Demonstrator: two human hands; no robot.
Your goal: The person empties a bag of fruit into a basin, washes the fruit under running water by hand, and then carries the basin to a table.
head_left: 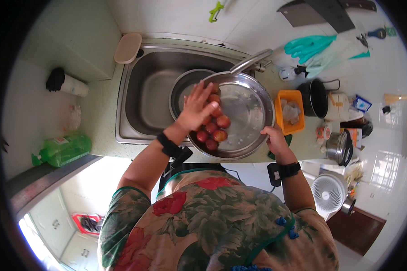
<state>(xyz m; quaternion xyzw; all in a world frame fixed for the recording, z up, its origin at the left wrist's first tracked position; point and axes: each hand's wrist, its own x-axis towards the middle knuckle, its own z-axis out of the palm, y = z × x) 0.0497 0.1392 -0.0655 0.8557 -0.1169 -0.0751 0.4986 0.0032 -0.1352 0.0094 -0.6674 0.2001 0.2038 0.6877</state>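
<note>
A wide stainless steel basin (245, 101) is tilted at the right side of the sink, and my right hand (274, 137) grips its right rim. Several reddish plums (219, 136) are gathered at the left side of the basin. My left hand (197, 110) lies over the plums with its fingers spread; whether it holds any of them is hard to see. Partly under the wide basin, a second, smaller metal bowl (176, 89) stands in the sink.
The steel sink (149, 98) spreads left, with a faucet (252, 61) above the basin. Right of it stand an orange plastic container (279, 111) and a black pot (313, 98). Teal rubber gloves (306, 47) hang on the wall. A green plastic bottle (66, 149) lies far left.
</note>
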